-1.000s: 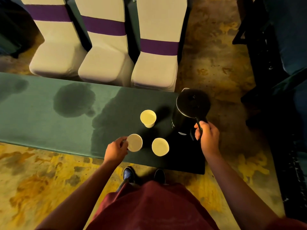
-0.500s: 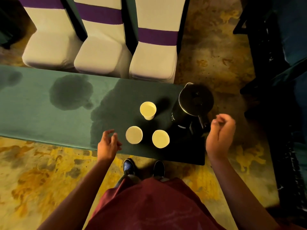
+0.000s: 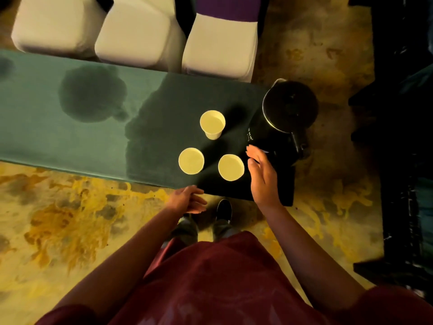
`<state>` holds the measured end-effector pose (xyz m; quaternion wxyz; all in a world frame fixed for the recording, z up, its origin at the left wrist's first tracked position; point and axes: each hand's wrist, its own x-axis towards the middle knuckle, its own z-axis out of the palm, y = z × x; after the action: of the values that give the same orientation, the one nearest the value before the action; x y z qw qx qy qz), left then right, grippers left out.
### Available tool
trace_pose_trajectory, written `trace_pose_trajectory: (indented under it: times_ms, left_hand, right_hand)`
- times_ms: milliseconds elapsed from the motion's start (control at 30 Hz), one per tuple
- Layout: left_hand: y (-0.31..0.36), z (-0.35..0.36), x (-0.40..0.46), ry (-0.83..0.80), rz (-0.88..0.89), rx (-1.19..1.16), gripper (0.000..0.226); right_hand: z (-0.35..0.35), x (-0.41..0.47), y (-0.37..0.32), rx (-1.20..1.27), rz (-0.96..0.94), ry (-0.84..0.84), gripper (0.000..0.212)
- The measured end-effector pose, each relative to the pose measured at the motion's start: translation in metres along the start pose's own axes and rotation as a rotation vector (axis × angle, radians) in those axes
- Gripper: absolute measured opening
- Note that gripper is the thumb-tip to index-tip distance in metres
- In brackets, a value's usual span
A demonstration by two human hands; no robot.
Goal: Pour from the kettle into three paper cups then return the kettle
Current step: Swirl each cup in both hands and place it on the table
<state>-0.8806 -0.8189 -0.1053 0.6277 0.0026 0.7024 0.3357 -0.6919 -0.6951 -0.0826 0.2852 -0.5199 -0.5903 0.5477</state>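
Our right hand (image 3: 262, 174) hangs open and empty between the nearest cup (image 3: 231, 167) and the kettle (image 3: 289, 109), which stands at the table's (image 3: 70, 141) right end. Our left hand (image 3: 187, 200), loosely curled, holds nothing. We should withdraw without brushing the cups (image 3: 191, 160) (image 3: 212, 124). White chairs (image 3: 138, 31) line the far side.

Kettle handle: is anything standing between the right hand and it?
Nothing visible. The right hand is open beside the kettle, its handle farther right; the paper cups are on its other side.
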Motion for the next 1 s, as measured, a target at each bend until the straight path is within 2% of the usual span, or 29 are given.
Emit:
trace_pose_trajectory:
  times_ms: [100, 233, 433, 600, 800, 1000]
  left_hand:
    - [0.008, 0.02, 0.007, -0.039, -0.052, 0.009, 0.029]
    - [0.013, 0.035, 0.018, -0.056, -0.095, 0.03, 0.029]
    - [0.019, 0.05, 0.025, -0.086, -0.148, -0.023, 0.036]
    - [0.026, 0.054, 0.027, -0.059, -0.163, -0.077, 0.041]
    - [0.03, 0.059, 0.031, -0.032, -0.146, -0.142, 0.055]
    - [0.027, 0.069, 0.036, 0.014, -0.147, -0.249, 0.054]
  right_hand:
    - [0.013, 0.011, 0.016, -0.029, 0.062, -0.015, 0.053]
    - [0.026, 0.022, 0.032, -0.072, 0.076, -0.025, 0.047]
    - [0.032, 0.026, 0.045, -0.126, 0.1, -0.042, 0.049]
    - [0.03, 0.024, 0.045, -0.17, 0.098, -0.094, 0.051]
    - [0.036, 0.022, 0.045, -0.146, 0.089, -0.049, 0.045]
    - [0.037, 0.02, 0.037, -0.162, 0.098, -0.014, 0.039]
